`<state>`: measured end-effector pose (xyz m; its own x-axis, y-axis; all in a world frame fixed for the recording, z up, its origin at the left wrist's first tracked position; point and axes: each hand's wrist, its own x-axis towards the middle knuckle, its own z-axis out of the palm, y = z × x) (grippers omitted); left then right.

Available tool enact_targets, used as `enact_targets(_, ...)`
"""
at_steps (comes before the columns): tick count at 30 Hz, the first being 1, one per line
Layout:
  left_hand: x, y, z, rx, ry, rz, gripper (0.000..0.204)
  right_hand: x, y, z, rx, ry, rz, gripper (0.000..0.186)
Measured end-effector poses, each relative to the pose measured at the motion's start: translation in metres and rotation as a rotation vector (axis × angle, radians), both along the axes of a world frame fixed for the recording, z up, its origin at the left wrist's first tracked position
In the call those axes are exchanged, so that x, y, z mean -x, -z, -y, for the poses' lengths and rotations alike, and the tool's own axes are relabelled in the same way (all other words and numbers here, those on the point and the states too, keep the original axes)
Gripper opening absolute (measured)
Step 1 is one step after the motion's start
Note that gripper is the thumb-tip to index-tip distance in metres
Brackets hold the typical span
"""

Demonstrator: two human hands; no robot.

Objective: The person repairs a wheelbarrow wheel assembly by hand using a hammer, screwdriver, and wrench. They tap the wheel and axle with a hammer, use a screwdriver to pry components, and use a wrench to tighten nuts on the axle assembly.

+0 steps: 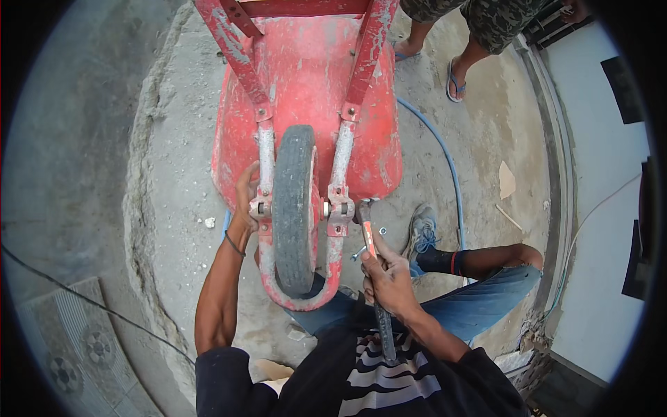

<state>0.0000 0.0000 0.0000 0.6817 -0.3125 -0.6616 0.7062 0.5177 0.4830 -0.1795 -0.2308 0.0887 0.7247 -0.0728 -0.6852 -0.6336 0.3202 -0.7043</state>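
Note:
An upturned red, scuffed wheelbarrow (306,76) points its black-tyred wheel (292,208) and tubular frame (313,301) at me. My left hand (246,198) grips the left axle bracket (264,206), its fingers curled behind it and partly hidden. My right hand (385,278) is closed round a hammer (383,326) with a dark and orange handle; its head is beside the right axle bracket (340,207), and whether they touch I cannot tell. A small metal washer or nut (383,231) and a wrench (357,254) lie on the concrete near my right hand.
Another person's legs (472,48) in sandals stand at upper right. A blue hose (445,153) curves along the right. My crossed legs (486,292) frame the work. A dark cable (97,302) crosses the lower floor at left, beside a broken concrete edge (142,160). A white wall (590,139) runs along the right.

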Motion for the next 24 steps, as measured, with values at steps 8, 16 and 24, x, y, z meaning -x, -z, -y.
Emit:
enact_targets(8,-0.01,-0.017,0.007,-0.318,0.024,0.199,0.041,-0.003,0.016,0.042,0.155,0.209,0.078,0.056)
enact_targets(16,0.002,0.007,-0.025,-0.361,-0.044,0.073,0.052,-0.046,0.006,0.063,0.3,0.034,0.288,0.051)
enact_targets(24,0.185,-0.097,0.059,-1.428,-0.063,1.376,0.014,-0.122,-0.001,0.114,0.242,-0.509,0.202,0.042)
